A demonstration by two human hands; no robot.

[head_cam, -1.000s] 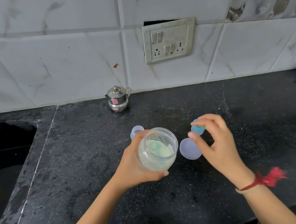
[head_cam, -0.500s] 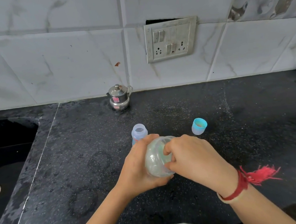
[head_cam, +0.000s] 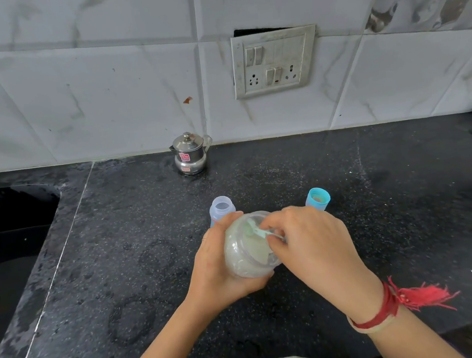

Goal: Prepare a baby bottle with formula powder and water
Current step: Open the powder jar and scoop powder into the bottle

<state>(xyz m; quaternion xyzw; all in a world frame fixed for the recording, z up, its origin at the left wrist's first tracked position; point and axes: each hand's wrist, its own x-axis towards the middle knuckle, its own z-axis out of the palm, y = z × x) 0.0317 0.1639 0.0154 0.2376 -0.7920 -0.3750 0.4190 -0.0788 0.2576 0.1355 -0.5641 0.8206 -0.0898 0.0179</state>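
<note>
Head view, setting: A black speckled table [head_cam: 406,220] is seen below a white marble-tiled wall that carries a switch panel [head_cam: 274,62]. A dark sink [head_cam: 10,215] is sunk in at the left, and a small steel pot [head_cam: 190,154] stands against the wall.
Formula jar: A clear jar [head_cam: 242,256] of pale powder is held above the table, tipped so that its open mouth faces the right hand.
Left hand: The left hand [head_cam: 217,264] is wrapped round the jar's body, and its grip is clamped on the jar.
Right hand: The right hand [head_cam: 316,246] is set at the jar's mouth. Its grip is pinched together on the handle of a pale green scoop [head_cam: 263,231], whose bowl lies inside the jar.
Baby bottle: The uncapped baby bottle [head_cam: 222,209] stands upright on the table just behind the left hand. Whether water is in it cannot be told.
Blue cap: A blue cap [head_cam: 317,199] stands behind the right hand, apart from the bottle.
Step in hand: A measure of powder is judged to be being scooped.
Doing it well: The jar is best tipped no further, so that no powder is spilt. The scoop should be filled and levelled against the rim, then carried flat to the bottle.
Risk: The bottle's mouth is narrow, and the bottle could be knocked by the left knuckles close beside it.
</note>
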